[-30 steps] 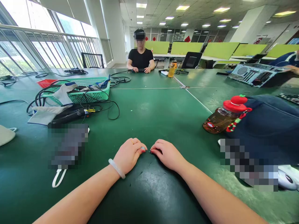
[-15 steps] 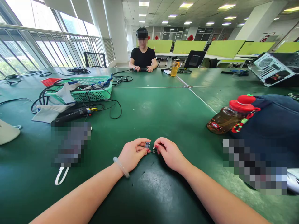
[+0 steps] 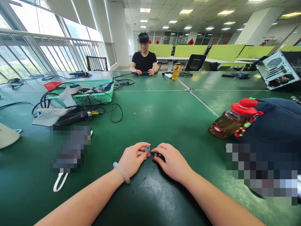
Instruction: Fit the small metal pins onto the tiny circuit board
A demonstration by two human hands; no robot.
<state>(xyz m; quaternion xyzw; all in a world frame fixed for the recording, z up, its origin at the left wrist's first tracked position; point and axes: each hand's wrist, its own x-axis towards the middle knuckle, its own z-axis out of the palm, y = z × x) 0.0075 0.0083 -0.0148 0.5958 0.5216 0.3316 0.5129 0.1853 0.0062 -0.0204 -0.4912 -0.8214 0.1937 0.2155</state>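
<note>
Pinched between thumb and fingertips, a small blue-grey rectangular board with dark specks (image 3: 147, 149) sat in the left hand (image 3: 132, 158), no gap showing around it, just above the table. Opposite came the change: half a second earlier the right hand (image 3: 172, 161) had its fingertips bunched over a tiny dark piece with pale, shiny bits (image 3: 157, 155), and now thumb and forefinger stood a little apart, that piece between them! Whether both pressed on it, nobody could tell from here. For the work in hand it looked like a change of hold rather than a release, leaving the two little parts near each other, a narrow gap between the hands. Farther out, a pale, glossy ring bracelet (image 3: 121, 173) circled the left wrist, and the broad dark-green tabletop (image 3: 150, 125) spread beyond. Over to the left stood a mint-green perforated plastic basket (image 3: 94, 99), crowded with cables and gloves; to the right, a clear bottle of brown liquid with a red lid (image 3: 222, 127) leaned beside a navy fabric bag (image 3: 275, 128). Across the far edge sat a person in a black T-shirt (image 3: 144, 61), both hands low at the table.
</note>
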